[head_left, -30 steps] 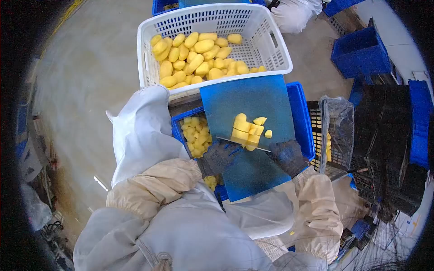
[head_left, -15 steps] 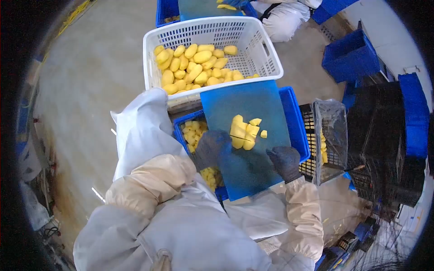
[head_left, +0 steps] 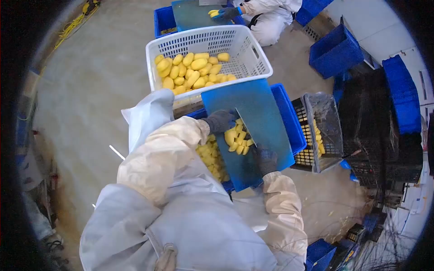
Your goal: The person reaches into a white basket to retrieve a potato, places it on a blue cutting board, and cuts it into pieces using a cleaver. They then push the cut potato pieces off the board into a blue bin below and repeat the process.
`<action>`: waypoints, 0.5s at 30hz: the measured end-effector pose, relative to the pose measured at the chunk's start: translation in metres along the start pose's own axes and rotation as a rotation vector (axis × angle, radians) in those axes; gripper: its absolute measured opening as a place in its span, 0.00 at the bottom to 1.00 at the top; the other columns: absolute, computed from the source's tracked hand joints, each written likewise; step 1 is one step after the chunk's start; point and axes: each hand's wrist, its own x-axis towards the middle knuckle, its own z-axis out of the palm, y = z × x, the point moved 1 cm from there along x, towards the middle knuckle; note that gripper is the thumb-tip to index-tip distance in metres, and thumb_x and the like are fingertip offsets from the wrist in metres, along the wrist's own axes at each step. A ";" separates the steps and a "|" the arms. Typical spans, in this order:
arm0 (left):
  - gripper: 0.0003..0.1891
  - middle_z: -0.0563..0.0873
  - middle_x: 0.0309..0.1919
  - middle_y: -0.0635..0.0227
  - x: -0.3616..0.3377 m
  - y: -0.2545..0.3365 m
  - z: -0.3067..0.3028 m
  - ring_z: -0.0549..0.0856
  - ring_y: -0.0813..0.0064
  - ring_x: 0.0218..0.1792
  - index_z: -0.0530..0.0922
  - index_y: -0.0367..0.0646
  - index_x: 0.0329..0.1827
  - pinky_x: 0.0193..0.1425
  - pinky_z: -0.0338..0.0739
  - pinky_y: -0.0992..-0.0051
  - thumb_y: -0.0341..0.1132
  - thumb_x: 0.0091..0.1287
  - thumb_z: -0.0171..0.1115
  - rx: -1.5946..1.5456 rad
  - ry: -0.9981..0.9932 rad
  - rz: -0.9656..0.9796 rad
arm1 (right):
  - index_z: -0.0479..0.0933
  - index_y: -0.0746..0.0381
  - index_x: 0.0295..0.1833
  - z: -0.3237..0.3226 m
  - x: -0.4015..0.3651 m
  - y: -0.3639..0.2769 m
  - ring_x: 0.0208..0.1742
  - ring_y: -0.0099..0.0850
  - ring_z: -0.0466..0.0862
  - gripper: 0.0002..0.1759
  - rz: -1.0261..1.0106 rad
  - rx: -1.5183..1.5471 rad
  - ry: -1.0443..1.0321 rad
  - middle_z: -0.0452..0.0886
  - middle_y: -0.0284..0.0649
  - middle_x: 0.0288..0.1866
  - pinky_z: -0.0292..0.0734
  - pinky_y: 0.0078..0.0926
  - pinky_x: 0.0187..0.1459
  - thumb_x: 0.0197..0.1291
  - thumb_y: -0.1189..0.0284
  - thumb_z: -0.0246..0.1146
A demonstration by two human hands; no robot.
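Note:
My right hand (head_left: pixel 266 161), in a dark glove, is closed on a knife (head_left: pixel 246 128) whose thin blade slants up and left across the blue cutting board (head_left: pixel 271 122). Cut yellow potato pieces (head_left: pixel 237 140) lie in a cluster just left of the blade. Above them, my gloved left hand (head_left: pixel 220 122) has its fingers pressed together near the blade's far end; what they grip is hidden. Under the board's left side, a blue bin (head_left: pixel 228 185) holds many potato chunks (head_left: pixel 210 156).
A white basket (head_left: pixel 208 30) of whole peeled potatoes (head_left: pixel 192 67) stands beyond the board. A black crate (head_left: pixel 304 135) with yellow pieces is at right, with blue bins (head_left: pixel 337 53) behind. At the top, a co-worker's gloved hand (head_left: pixel 227 14) holds yellow pieces over another board (head_left: pixel 192 16).
Both my hands have moved: the left up beside the pieces, the right leftward to them. The knife blade now stands clearly right of the pieces. The co-worker's hand has come into view.

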 end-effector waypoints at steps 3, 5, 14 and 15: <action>0.17 0.81 0.41 0.51 -0.036 -0.010 0.015 0.80 0.51 0.42 0.79 0.41 0.44 0.46 0.75 0.59 0.42 0.56 0.56 -0.023 0.147 0.128 | 0.74 0.57 0.44 -0.013 -0.029 -0.028 0.35 0.48 0.79 0.13 -0.217 0.066 0.398 0.80 0.46 0.32 0.70 0.46 0.40 0.54 0.63 0.61; 0.16 0.81 0.41 0.51 -0.051 -0.024 0.024 0.81 0.51 0.41 0.79 0.41 0.43 0.46 0.75 0.59 0.40 0.57 0.56 -0.006 0.064 0.160 | 0.75 0.56 0.42 -0.004 -0.040 -0.040 0.33 0.47 0.78 0.12 -0.175 0.165 0.270 0.80 0.45 0.31 0.70 0.46 0.39 0.54 0.63 0.62; 0.12 0.83 0.33 0.56 -0.063 -0.064 -0.034 0.81 0.60 0.34 0.79 0.41 0.37 0.41 0.75 0.64 0.40 0.59 0.57 -0.393 0.380 0.377 | 0.77 0.57 0.38 -0.037 -0.054 -0.086 0.28 0.48 0.80 0.16 -0.015 0.312 -0.111 0.79 0.49 0.26 0.71 0.45 0.30 0.59 0.56 0.57; 0.11 0.83 0.33 0.57 -0.069 -0.059 -0.061 0.81 0.60 0.34 0.79 0.41 0.37 0.41 0.75 0.65 0.40 0.60 0.57 -0.298 0.326 0.105 | 0.78 0.58 0.39 -0.041 -0.050 -0.086 0.29 0.48 0.80 0.18 0.029 0.375 -0.073 0.79 0.51 0.26 0.71 0.46 0.31 0.60 0.54 0.55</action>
